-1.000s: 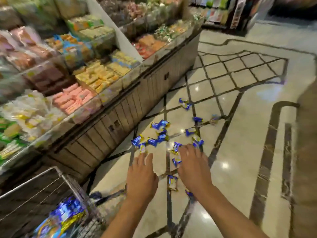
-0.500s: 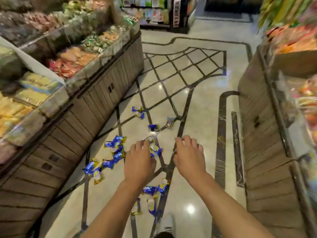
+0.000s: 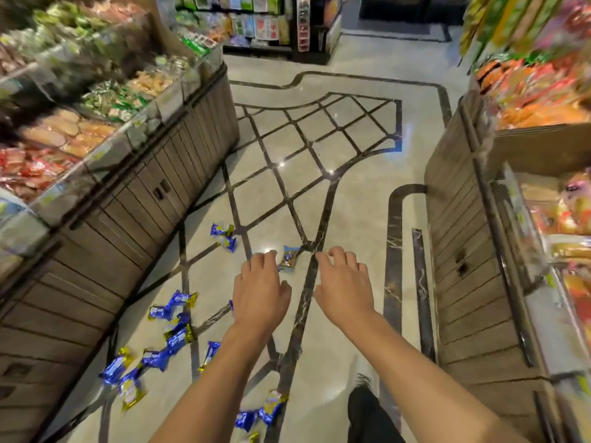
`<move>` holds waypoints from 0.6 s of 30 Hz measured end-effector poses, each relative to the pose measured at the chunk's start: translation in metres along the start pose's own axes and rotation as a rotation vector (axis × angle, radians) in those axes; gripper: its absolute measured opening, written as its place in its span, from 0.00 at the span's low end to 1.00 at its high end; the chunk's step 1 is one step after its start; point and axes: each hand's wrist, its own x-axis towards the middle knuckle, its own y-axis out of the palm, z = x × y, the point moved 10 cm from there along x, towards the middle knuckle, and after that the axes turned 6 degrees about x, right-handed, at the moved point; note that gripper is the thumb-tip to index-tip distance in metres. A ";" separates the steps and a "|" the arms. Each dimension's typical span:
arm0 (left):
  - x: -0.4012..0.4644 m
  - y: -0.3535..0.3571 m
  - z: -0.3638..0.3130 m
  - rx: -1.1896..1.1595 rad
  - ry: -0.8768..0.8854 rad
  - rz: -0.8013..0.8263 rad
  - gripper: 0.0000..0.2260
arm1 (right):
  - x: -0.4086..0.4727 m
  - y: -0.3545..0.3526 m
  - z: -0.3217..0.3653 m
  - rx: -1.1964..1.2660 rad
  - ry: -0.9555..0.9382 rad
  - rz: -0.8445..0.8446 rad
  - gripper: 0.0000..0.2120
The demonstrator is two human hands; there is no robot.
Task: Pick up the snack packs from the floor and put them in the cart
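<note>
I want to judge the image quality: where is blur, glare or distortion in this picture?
Head view: the left shelf and right shelf are smeared by motion blur; ceiling lights glare on the polished floor; wide-angle distortion bends the floor lines; both hands, left hand and right hand, stay fairly sharp.

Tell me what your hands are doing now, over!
Left hand and right hand open, holding nothing. Snack packs scattered on the floor. Nothing blocking them. Cart not in view.
</note>
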 end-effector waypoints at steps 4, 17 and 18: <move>0.090 -0.001 -0.040 0.012 -0.077 -0.011 0.26 | 0.100 -0.020 -0.040 0.032 -0.085 0.019 0.26; 0.368 -0.042 -0.118 0.006 -0.215 -0.128 0.28 | 0.398 -0.082 -0.108 -0.012 -0.240 0.015 0.21; 0.392 -0.041 -0.119 0.006 -0.222 -0.131 0.28 | 0.422 -0.083 -0.108 -0.015 -0.250 0.010 0.20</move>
